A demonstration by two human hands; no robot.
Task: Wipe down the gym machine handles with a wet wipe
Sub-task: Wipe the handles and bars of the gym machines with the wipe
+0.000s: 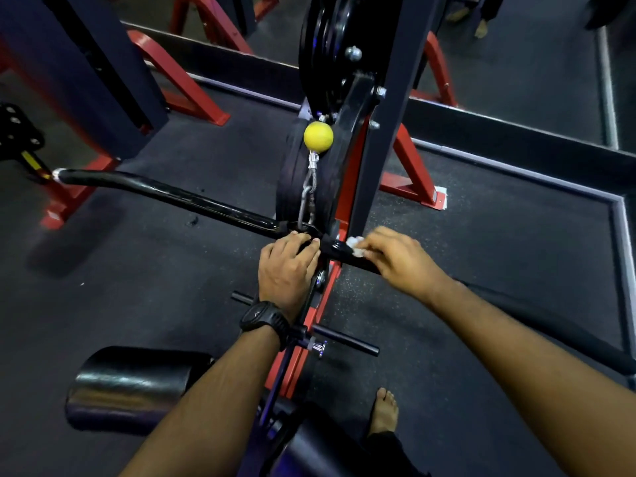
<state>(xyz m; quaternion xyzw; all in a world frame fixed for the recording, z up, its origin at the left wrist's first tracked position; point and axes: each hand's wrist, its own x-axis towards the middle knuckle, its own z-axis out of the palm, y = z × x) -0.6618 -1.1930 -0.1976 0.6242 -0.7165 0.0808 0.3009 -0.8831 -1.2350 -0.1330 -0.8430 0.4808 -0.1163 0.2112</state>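
Note:
A long black pull-down bar [172, 196] hangs from a chain under a yellow ball [318, 136] and spans the view from far left to lower right. My left hand [287, 266], with a black watch on the wrist, grips the bar's middle beside the chain link. My right hand [401, 258] presses a crumpled white wet wipe [355, 245] against the bar just right of the centre clamp. The bar's right half [557, 327] runs partly hidden behind my right forearm.
The machine's dark upright post with red frame [375, 139] stands directly behind the bar. Black roller pads [134, 383] and a cross peg [344, 340] sit below my arms. My bare foot [383, 411] rests on the dark rubber floor. Red frame legs [192, 91] stand at the back left.

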